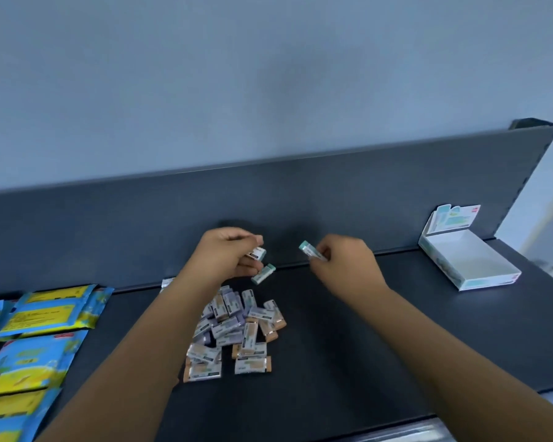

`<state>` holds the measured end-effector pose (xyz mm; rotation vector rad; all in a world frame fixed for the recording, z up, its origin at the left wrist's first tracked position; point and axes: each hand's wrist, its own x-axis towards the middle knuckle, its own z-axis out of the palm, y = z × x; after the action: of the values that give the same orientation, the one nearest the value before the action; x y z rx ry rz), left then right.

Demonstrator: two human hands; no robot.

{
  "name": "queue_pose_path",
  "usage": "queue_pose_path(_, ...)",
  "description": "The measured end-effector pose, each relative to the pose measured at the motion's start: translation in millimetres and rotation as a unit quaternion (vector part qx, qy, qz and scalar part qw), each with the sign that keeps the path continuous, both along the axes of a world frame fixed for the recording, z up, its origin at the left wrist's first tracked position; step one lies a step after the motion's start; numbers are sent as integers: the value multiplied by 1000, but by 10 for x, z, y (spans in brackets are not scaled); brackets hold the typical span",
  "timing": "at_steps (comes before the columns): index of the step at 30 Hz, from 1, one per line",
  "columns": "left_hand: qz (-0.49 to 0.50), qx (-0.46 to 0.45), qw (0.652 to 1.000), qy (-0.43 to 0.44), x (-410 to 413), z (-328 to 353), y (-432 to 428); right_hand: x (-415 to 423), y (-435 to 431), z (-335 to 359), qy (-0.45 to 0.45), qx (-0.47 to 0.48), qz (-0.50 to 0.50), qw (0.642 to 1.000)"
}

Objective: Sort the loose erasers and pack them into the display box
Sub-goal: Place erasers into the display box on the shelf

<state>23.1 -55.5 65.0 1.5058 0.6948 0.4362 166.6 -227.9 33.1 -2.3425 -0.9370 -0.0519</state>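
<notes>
Left hand (227, 254) holds 2 erasers (258, 252), right hand (345, 266) pinches 1 eraser (311, 251).

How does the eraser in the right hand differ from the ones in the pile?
The eraser pinched by the right hand has a teal end; those in the pile show orange or purple ends. The eraser is held above the shelf; the pile lies jumbled on it. Both wear white printed sleeves.
</notes>
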Motion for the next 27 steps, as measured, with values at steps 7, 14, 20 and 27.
queue_pose_path(7,-91,79,991,58,712,78,-979,958,-866,132,-9,63,39,997)
queue_pose_path(14,-26,135,991,-9,1348,27,-1877,1802,-1744,239,12,108,107,988)
queue_pose_path(20,-32,281,958,49,1823,-76,-2393,2397,-2215,208,24,102,120,987)
queue_pose_path(27,-87,338,936,44,2308,-137,-2585,2819,-2394,101,19,31,94,995)
